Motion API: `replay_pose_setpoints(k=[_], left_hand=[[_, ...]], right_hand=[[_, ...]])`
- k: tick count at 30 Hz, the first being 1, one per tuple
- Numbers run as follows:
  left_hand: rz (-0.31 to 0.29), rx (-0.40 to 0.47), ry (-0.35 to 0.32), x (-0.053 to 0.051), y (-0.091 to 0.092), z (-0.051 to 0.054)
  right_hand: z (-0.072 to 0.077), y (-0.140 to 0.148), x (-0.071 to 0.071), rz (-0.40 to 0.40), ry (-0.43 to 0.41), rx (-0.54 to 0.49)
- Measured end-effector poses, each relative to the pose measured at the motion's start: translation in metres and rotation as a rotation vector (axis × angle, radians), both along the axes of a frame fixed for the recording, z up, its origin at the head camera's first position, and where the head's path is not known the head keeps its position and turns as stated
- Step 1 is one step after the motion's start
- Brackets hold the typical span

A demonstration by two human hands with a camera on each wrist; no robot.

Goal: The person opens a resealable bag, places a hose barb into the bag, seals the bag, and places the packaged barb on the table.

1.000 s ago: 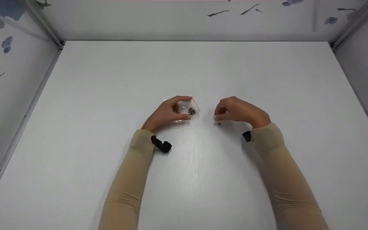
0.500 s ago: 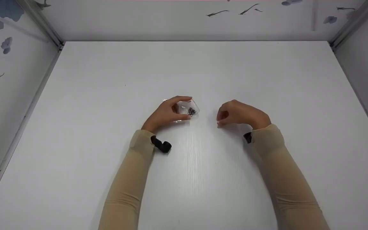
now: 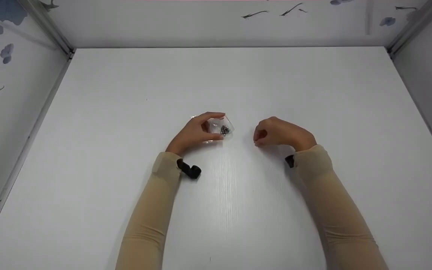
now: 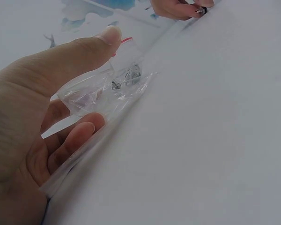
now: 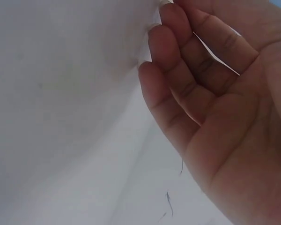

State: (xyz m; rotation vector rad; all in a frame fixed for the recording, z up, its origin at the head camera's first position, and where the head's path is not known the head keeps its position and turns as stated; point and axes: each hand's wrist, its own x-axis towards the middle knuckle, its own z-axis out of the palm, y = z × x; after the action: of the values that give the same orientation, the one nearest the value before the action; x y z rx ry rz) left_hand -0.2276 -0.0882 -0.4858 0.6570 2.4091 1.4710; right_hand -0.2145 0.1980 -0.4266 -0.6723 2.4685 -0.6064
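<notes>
My left hand rests near the middle of the table and holds a clear zip bag between its thumb and curled fingers. A red line edges the bag's mouth. Inside it lies a small cluster of dark shiny metal pieces, too small to name. To the right, my right hand is low over the tabletop, thumb and forefinger brought together. The left wrist view shows a small dark metal piece pinched at those fingertips; the head view hides it. In the right wrist view the other fingers curl by the table surface.
The white table reaches to a pale back wall with printed flowers and twigs. Side walls stand at left and right. A black wrist camera sticks out from the left sleeve above the table.
One second ago a small dark piece showed on the table below my right fingertips. The right hand has come down over it and now pinches it. My left hand and the bag stay put.
</notes>
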Motion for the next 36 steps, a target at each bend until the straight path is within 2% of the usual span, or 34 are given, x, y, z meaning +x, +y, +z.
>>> replay_pose_setpoints(k=[11, 20, 36], left_hand=[[0.004, 0.014, -0.022, 0.0, 0.0, 0.0], [0.004, 0.022, -0.027, 0.0, 0.0, 0.0], [-0.002, 0.035, -0.014, 0.0, 0.001, 0.0]], right_hand=[[0.002, -0.003, -0.002, 0.002, -0.003, 0.025], [-0.002, -0.008, -0.006, -0.036, 0.0, 0.017], [0.005, -0.021, -0.011, -0.041, 0.095, -0.058]])
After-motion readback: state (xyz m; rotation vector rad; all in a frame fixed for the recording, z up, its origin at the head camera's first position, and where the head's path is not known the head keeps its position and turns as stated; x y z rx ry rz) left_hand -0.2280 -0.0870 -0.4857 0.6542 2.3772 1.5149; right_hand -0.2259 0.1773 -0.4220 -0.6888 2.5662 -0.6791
